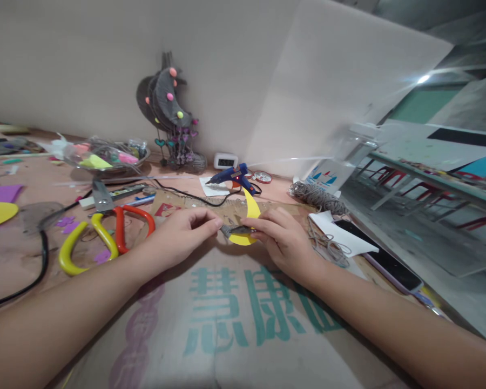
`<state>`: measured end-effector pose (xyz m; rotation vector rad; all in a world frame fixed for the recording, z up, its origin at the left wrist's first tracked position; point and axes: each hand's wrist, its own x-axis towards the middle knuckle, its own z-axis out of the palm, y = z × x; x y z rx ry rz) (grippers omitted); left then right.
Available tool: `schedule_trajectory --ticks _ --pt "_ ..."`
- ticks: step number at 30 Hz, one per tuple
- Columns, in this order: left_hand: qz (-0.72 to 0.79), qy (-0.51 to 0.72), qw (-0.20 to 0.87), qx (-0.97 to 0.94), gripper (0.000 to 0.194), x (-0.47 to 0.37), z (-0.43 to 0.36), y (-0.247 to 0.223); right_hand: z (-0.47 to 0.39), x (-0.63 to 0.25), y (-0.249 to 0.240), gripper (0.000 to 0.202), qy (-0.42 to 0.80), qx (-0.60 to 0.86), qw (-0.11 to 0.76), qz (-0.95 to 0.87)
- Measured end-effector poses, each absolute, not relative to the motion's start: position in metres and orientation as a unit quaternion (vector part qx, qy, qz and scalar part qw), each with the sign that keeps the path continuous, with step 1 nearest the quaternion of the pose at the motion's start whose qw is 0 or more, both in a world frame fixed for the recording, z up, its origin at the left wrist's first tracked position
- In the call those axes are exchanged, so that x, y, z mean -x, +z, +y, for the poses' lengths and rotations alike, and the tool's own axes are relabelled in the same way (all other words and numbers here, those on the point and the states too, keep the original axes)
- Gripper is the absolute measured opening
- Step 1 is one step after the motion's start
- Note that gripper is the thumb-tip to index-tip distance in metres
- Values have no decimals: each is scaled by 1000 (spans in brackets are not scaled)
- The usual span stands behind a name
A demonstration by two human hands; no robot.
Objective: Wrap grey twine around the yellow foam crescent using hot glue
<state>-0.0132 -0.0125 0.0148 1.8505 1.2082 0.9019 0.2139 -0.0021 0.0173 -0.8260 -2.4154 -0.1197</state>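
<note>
We find the yellow crescent (253, 208) short of the glue gun (235, 174), one horn toward it, pinched by the right hand (287, 240); the left hand (184, 232) has fingertips pressed together beside its grey-wrapped end (227, 231).

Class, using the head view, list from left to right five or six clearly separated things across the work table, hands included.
Yellow teardrop-shaped piece, yellow-and-orange-handled scissors, left hand, yellow crescent, right hand, black-screened phone.
</note>
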Motion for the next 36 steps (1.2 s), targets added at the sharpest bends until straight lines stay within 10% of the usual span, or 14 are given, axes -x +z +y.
schedule_trajectory --ticks 36 --pt "483 360 353 -715 26 11 -17 20 -5 -215 20 29 -18 322 301 -898"
